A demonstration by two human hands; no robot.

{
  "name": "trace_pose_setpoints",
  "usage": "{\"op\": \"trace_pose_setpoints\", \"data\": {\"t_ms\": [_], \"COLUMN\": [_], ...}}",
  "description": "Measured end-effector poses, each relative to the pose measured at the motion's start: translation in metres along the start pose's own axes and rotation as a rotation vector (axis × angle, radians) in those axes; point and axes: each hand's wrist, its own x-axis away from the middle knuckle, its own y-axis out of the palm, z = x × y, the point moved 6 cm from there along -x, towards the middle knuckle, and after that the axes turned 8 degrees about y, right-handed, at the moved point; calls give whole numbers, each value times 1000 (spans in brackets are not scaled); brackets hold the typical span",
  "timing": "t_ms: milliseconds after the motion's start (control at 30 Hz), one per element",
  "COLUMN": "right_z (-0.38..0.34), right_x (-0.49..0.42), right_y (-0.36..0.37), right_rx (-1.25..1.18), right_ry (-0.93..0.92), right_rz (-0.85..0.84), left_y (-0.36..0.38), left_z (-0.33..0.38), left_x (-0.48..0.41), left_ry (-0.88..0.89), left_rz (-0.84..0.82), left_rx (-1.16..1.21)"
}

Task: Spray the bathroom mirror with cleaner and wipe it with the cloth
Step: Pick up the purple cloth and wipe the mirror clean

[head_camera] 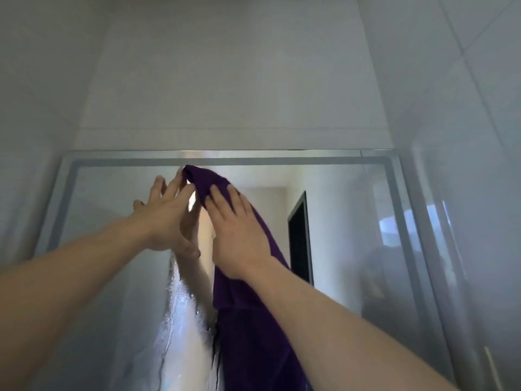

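The bathroom mirror [352, 221] fills the lower half of the view, with a frosted band round its edge. Wet streaks and droplets run down the glass at lower centre. A dark purple cloth [248, 320] hangs against the mirror from near its top edge. My right hand [236, 238] lies flat on the cloth with straight fingers and presses it to the glass. My left hand [163, 218] is raised beside it, fingers spread, fingertips close to the cloth's top corner. No spray bottle is in view.
White tiled walls [465, 108] rise on the right and above the mirror. The mirror reflects a dark doorway [300, 238] and my own arms. A wall stands close on the left.
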Motion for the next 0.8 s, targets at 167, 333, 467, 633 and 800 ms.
{"op": "trace_pose_setpoints", "data": {"t_ms": [167,333,467,633,800], "right_z": [8,90,185,235,231], "right_x": [47,95,131,118,40], "right_y": [14,-6,-28,-52,-67], "right_rx": [-61,-69,-147,-143,-111], "right_ry": [-57,-32,331,576,622], "right_rz": [-12,72,140,187,243], "left_y": [-3,-2,-3,0,3], "left_z": [0,-1,0,-1,-3], "left_x": [-1,1,1,-1,-4], "left_ry": [9,18,12,3,11], "left_rz": [-22,28,29,51,68], "left_rx": [-18,8,20,52,63]}}
